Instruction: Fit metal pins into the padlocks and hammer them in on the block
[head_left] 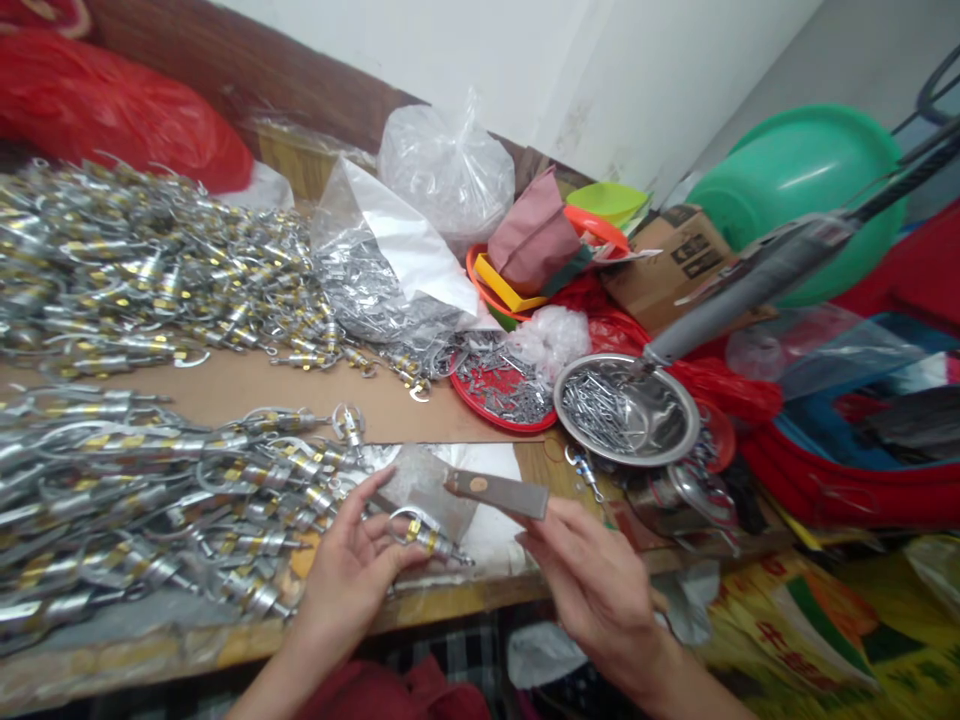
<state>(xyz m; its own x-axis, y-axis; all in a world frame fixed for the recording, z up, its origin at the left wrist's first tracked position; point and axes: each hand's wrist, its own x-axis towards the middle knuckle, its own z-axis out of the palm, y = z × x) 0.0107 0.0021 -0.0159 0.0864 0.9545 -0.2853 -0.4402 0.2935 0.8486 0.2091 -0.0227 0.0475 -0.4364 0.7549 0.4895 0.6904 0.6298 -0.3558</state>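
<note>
Between the thumb and fingers of my left hand [360,560] is a small silver and yellow metal fitting [424,535] with a curved clip. My right hand [600,580] grips the dark handle of a broad scraper [499,492]. The scraper's wide, flat blade points left, behind the fitting, over white paper [506,540]. Many similar metal fittings [247,450] lie in rows to the left of my left hand. One more fitting [583,470] lies beyond my right hand, near the steel bowl.
A larger heap of fittings [150,270] fills the back left. Behind the hands are a plastic bag of metal pieces [367,285], a red tray [487,385] and a steel bowl of pins [682,420]. A grey tool arm [750,285] slants in from the right.
</note>
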